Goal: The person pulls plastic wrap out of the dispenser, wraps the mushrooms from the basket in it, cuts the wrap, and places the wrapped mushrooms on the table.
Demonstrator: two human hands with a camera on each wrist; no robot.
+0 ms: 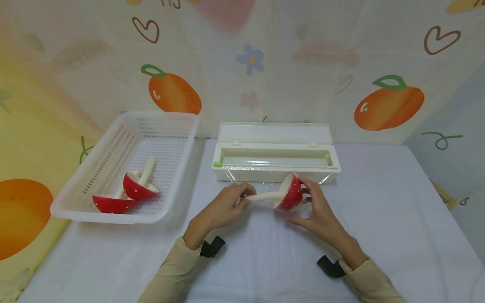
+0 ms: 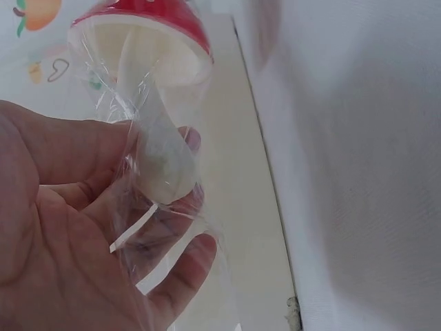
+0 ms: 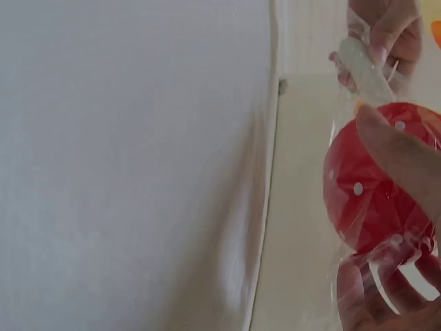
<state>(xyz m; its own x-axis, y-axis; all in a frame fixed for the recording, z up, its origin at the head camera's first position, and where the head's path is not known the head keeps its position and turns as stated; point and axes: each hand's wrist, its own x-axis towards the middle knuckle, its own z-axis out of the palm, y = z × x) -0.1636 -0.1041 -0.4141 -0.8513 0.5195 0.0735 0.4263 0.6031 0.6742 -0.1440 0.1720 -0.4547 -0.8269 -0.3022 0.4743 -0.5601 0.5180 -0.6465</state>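
A mushroom-shaped ladle (image 1: pixel 291 192) with a red, white-dotted bowl and a white handle lies sideways in the air, clear cling film (image 2: pixel 141 96) around it. My left hand (image 1: pixel 228 205) pinches the end of the handle (image 2: pixel 162 158), bowl pointing right. Around the red bowl (image 3: pixel 365 183), my right hand (image 1: pixel 317 213) has its thumb on one side and fingers on the other. Just behind both hands stands a white cling film dispenser (image 1: pixel 265 174), its lid (image 1: pixel 274 133) raised and a green slider (image 1: pixel 217 164) at its left end.
On the left, a white perforated plastic basket (image 1: pixel 178 176) contains two similar red ladles (image 1: pixel 113 205). A white cloth (image 1: pixel 379 219) covers the table. Behind it hangs a curtain (image 1: pixel 295 84) printed with oranges and hearts.
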